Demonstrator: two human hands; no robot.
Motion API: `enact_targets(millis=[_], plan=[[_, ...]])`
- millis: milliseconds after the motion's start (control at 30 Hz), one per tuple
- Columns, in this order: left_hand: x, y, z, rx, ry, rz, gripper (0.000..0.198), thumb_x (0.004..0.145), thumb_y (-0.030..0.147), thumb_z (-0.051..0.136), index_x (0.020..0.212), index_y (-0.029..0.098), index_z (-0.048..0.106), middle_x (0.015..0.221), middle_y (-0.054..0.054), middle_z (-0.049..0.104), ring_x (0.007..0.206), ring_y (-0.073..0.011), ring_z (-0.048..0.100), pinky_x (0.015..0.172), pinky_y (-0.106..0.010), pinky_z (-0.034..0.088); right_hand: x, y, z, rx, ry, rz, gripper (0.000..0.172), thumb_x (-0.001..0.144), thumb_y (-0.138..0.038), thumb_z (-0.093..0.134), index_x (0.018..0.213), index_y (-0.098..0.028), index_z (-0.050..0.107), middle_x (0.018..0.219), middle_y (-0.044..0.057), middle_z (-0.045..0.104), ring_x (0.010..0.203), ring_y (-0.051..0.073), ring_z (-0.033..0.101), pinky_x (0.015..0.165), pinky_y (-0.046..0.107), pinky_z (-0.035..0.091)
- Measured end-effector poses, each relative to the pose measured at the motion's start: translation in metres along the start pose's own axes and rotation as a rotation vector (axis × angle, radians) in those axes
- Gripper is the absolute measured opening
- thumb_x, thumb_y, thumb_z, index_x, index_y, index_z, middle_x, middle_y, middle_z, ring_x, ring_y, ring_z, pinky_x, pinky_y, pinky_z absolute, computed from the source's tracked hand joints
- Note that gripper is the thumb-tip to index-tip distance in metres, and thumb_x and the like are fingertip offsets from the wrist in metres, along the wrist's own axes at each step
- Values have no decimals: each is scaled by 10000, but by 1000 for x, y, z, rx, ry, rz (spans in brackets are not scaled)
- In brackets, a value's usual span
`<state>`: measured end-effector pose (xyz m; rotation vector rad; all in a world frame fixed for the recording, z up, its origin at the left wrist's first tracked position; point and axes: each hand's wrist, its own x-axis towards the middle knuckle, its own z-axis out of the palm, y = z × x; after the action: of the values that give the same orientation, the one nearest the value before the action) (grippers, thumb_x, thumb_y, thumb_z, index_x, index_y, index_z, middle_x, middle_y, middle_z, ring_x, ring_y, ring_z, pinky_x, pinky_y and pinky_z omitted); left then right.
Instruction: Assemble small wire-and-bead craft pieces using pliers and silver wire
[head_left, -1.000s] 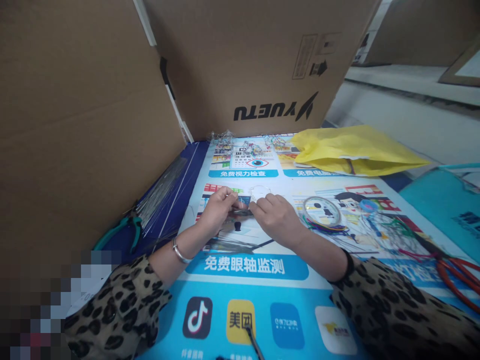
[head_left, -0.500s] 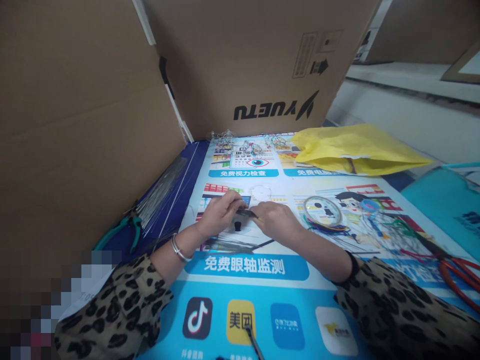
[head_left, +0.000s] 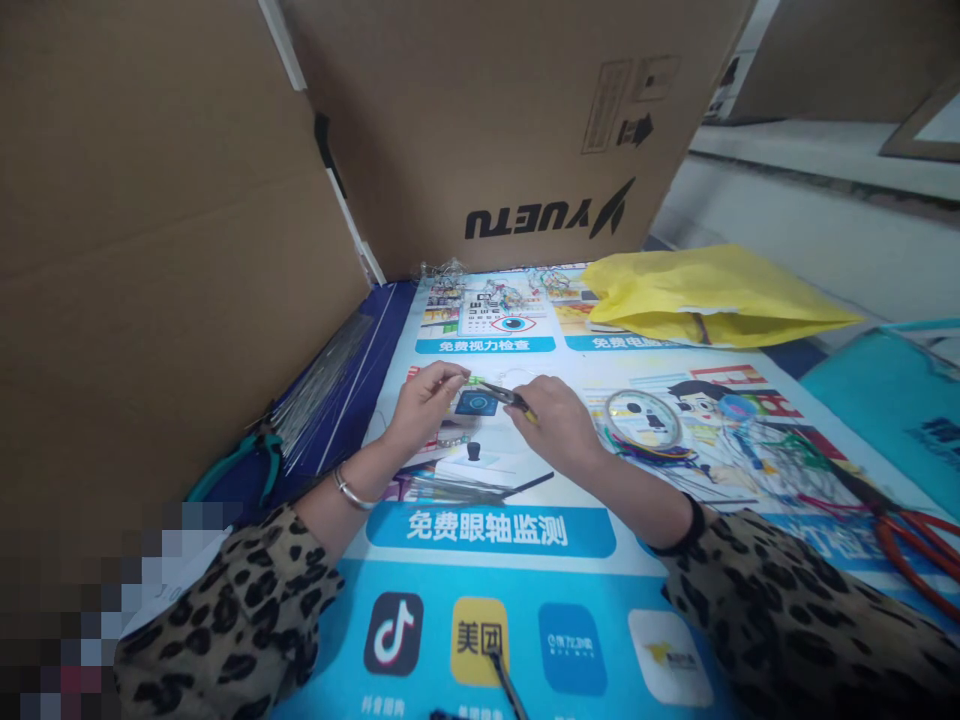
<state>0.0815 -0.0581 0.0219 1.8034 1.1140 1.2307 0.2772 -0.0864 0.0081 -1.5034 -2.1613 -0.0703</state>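
Near the middle of the printed mat (head_left: 491,573), my right hand (head_left: 559,425) is closed around a pair of pliers (head_left: 513,398) with dark jaws and a yellowish handle. The jaws point left toward my left hand (head_left: 426,405). Thumb and fingertips of my left hand are pinched together by the plier tip; what they hold is too small to make out. A thin clear loop of wire shows faintly behind the pliers. Below the hands, a bundle of thin grey wires (head_left: 459,490) lies on the mat.
Teal-handled pliers (head_left: 271,465) and long thin wires (head_left: 319,385) lie at the left. To the right are a wire coil (head_left: 643,420), tangled coloured wires, red-handled scissors (head_left: 919,545), a yellow bag (head_left: 712,290) and a teal bag (head_left: 892,410). Cardboard walls (head_left: 480,120) stand behind and left.
My left hand has moved slightly up and left, and my right hand up a little. The hands are farther apart, and more of the pliers shows between them.
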Motion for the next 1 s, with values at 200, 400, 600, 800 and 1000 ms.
enact_targets(millis=[200,400,600,800,1000], plan=[[-2,1,3,34,-56,84,122,808,243,516,769,189,619,948,-54,646,947,-158,571,900,-288,384,-2,-2,0,-50,-50,-11,172,836,-318,527,883,-184,623,858,61,607,856,195,524,742,281,370],[-2,3,3,-14,-100,92,135,804,269,528,776,183,629,939,-68,644,951,-175,570,880,-298,404,-4,-3,2,-92,-104,22,195,850,-367,510,888,-210,618,838,36,629,842,180,559,660,255,364],[1,3,-3,93,-49,-4,165,802,300,507,837,199,633,910,-33,646,884,-165,565,821,-259,404,-1,-2,-1,-153,-108,23,207,858,-377,498,887,-210,617,838,39,631,831,178,563,636,260,360],[9,-18,-22,666,-27,-68,170,806,318,487,748,191,584,756,-25,576,738,-167,533,686,-267,400,1,-1,0,-181,-101,24,218,852,-384,505,905,-206,619,835,43,632,824,181,562,636,264,366],[8,-18,-18,916,-126,-42,193,807,338,495,696,192,555,778,-45,566,787,-187,545,698,-283,405,1,-2,1,-211,-131,14,216,859,-382,495,895,-207,618,832,50,629,825,188,563,622,269,362]])
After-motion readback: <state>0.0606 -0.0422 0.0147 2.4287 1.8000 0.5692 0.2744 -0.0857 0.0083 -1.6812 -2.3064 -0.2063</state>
